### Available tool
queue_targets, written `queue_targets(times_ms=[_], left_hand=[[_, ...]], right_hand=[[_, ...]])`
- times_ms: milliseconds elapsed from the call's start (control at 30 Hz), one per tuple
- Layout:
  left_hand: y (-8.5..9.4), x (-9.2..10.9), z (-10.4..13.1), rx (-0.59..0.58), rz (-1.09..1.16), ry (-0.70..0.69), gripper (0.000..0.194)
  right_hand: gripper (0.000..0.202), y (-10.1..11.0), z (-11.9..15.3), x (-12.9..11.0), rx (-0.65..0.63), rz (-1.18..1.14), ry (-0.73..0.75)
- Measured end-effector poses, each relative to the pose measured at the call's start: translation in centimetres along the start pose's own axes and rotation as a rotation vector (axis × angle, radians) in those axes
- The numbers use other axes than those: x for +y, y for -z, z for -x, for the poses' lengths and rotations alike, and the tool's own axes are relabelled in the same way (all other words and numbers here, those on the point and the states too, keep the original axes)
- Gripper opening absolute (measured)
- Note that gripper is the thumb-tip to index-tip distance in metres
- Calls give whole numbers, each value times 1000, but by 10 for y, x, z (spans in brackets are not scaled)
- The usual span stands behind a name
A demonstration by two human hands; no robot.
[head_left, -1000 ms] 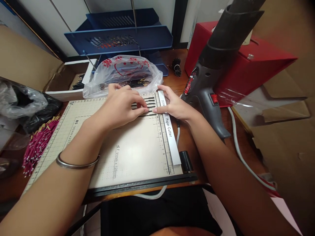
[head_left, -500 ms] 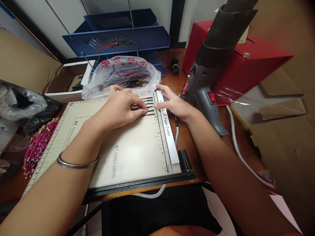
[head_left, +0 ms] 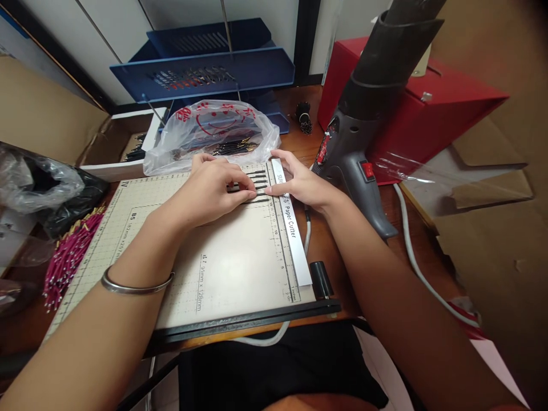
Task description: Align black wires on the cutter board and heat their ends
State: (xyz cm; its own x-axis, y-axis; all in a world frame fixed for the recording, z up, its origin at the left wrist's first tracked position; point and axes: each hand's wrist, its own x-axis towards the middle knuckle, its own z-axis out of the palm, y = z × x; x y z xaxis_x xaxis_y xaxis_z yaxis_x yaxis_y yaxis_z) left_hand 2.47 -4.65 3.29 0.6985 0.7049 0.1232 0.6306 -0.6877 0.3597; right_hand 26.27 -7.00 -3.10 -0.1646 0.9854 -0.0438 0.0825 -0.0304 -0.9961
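Several thin black strips [head_left: 257,179] lie side by side near the top right of a cream paper cutter board [head_left: 240,245]. My left hand [head_left: 218,185] rests over them from the left, thumb and index finger pinched on one dark strip. From the right, my right hand [head_left: 302,182] reaches across the white ruler strip [head_left: 293,240] at the board's edge. Its thumb tip touches the right end of a strip, and its other fingers are spread at the ruler's far end. Part of the strips is hidden under my left hand.
Behind the board lies a clear plastic bag [head_left: 222,125] of black pieces, before a blue rack [head_left: 205,74]. A heat gun [head_left: 363,142] and red box [head_left: 445,108] stand right. Magenta wires [head_left: 72,257] and an open carton [head_left: 111,142] are left.
My right thumb has shifted slightly down along the strip ends. My left hand keeps nearly the same place. The view has moved a little.
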Motion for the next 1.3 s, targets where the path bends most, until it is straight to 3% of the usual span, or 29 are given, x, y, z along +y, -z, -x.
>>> queue_targets(times_ms=[1300], left_hand=[[2, -1, -3, -56, 16, 9, 27]], right_hand=[[111, -3, 6, -10, -22, -61, -41]])
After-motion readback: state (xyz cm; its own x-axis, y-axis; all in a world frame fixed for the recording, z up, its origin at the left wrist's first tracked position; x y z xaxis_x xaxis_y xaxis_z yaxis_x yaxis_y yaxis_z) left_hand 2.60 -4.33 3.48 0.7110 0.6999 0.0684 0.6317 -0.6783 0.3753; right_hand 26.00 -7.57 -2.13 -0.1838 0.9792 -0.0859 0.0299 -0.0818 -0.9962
